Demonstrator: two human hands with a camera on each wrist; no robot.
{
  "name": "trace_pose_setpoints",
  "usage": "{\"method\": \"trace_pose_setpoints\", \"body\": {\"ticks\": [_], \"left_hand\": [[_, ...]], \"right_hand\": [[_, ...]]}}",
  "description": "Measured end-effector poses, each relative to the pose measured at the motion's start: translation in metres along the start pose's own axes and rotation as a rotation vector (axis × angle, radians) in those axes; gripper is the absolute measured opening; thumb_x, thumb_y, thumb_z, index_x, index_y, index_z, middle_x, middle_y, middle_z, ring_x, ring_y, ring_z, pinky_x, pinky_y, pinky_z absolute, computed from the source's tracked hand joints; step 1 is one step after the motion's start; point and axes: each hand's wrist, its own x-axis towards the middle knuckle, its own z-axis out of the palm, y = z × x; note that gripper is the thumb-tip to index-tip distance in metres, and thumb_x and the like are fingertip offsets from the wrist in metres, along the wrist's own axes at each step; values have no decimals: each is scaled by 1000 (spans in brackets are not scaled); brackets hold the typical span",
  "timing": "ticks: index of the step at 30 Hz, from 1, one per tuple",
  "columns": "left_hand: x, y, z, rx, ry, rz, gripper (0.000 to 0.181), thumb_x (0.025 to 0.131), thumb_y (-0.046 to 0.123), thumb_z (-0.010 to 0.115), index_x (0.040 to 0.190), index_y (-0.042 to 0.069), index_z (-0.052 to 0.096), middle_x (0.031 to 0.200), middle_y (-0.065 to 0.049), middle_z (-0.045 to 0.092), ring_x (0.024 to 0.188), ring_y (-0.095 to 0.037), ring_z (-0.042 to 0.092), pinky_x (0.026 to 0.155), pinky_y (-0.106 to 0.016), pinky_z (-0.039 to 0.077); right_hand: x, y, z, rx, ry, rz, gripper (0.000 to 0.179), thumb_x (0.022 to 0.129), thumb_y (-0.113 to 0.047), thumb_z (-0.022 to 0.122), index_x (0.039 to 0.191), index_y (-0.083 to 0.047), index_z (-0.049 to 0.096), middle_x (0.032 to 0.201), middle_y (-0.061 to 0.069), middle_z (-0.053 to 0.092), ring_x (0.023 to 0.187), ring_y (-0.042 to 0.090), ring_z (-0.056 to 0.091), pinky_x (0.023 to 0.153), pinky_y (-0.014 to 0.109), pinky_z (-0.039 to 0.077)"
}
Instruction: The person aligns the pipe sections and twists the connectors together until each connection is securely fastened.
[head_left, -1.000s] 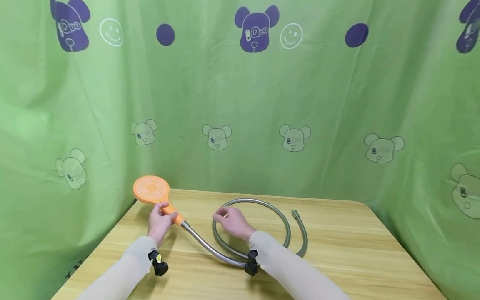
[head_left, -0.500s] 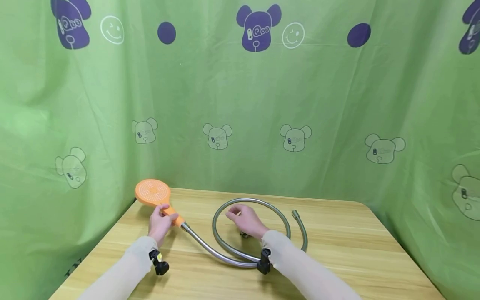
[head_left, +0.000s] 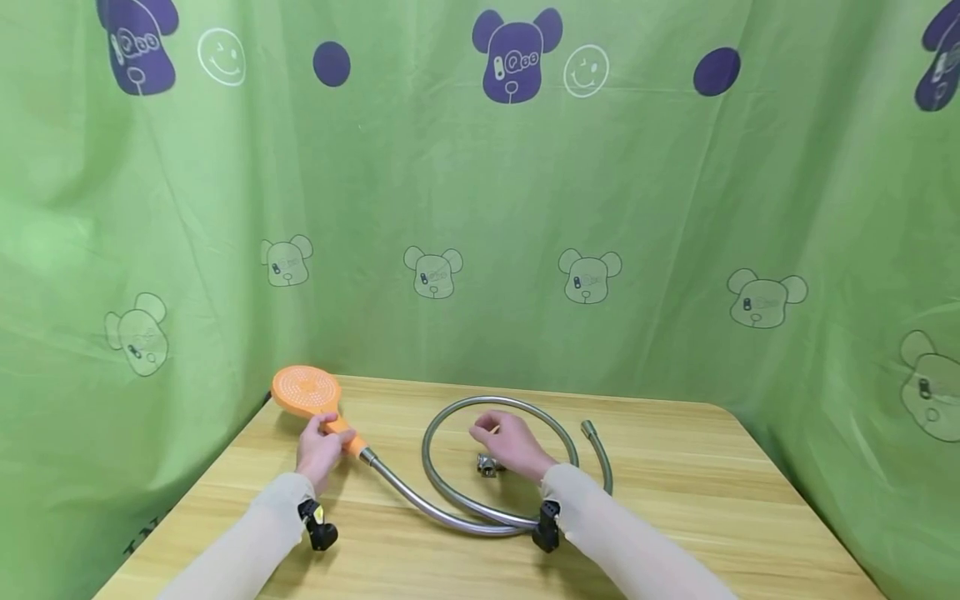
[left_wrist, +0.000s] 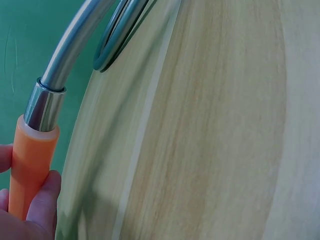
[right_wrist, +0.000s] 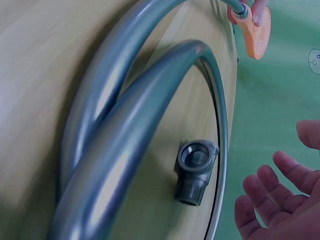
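Observation:
My left hand (head_left: 318,458) grips the orange handle of a shower head (head_left: 307,390) at the table's left, its perforated face turned up. In the left wrist view, thumb and fingers lie on either side of the handle (left_wrist: 33,167), just below the metal collar. A silver shower hose (head_left: 427,504) runs from the handle and coils in a loop. Over the loop hovers my right hand (head_left: 517,442), fingers loosely curled with nothing in them. Beneath it, inside the loop, lies a small metal pipe fitting (right_wrist: 195,170) with a round threaded opening.
The hose's free end (head_left: 589,429) points toward the back, right of the loop. A wooden table (head_left: 697,492) carries everything. Green printed curtains (head_left: 510,192) hang around its back and sides.
My right hand has moved right across the hose loop, uncovering the metal fitting. The shower head has sunk slightly in my left hand's grip.

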Motion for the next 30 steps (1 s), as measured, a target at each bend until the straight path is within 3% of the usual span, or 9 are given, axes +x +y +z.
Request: {"method": "trace_pose_setpoints", "body": {"ticks": [9, 18, 30], "left_hand": [[0, -2, 0, 9, -13, -37, 58, 91, 0, 65, 144, -2, 39, 141, -30, 41, 103, -27, 58, 72, -19, 52], [3, -5, 2, 32, -7, -48, 60, 90, 0, 66, 144, -3, 40, 145, -32, 39, 110, -31, 56, 73, -18, 53], [1, -6, 2, 33, -5, -88, 63, 90, -1, 66, 146, -2, 37, 148, -32, 37, 114, -34, 56, 78, -21, 57]], "right_hand": [[-4, 12, -10, -31, 18, 12, 25, 97, -32, 64, 108, -10, 69, 103, 2, 70, 92, 15, 61, 82, 34, 53], [-11, 21, -19, -65, 45, 38, 22, 96, -29, 66, 106, -9, 70, 101, 3, 70, 89, 15, 61, 80, 35, 54], [-17, 38, -31, -96, 58, 62, 32, 95, -32, 68, 114, -7, 70, 109, 4, 71, 93, 16, 63, 84, 38, 55]]}}
